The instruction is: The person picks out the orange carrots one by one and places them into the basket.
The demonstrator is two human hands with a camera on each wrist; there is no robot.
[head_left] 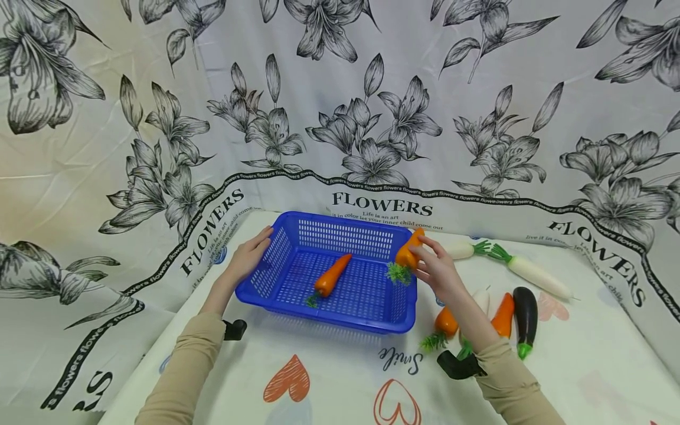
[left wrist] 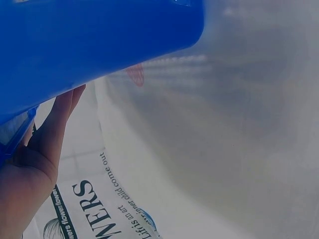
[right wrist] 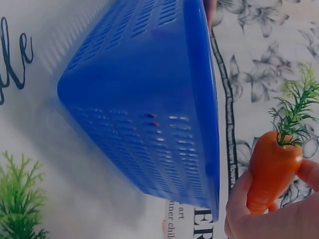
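- The right hand (head_left: 438,265) pinches the held carrot (head_left: 408,252) between thumb and fingers, above the right end of the blue basket (head_left: 340,324); its smooth, rounded skin could slip out if the pinch slackens.
- Just past those fingertips, the feathery leaves (head_left: 398,273) hang close to the basket's rim; they could snag there, twisting the carrot and sending it down outside.
- Below the right wrist, a loose carrot (head_left: 446,323) lies on the table (head_left: 340,392); the forearm or its black mount (head_left: 459,365) could knock it if lowered.
- Left of the right hand, the carrot in the basket (head_left: 333,275) could be struck and rolled if the held one falls freely.
- Right of the forearm, the eggplant (head_left: 526,319) and white radish (head_left: 536,276) could roll if an elbow swings wide.
- Farthest off, the left hand (head_left: 249,255) touches the basket's left rim; whether its fingers close round it I cannot tell. Uneven pressure there could slide or tip the basket.
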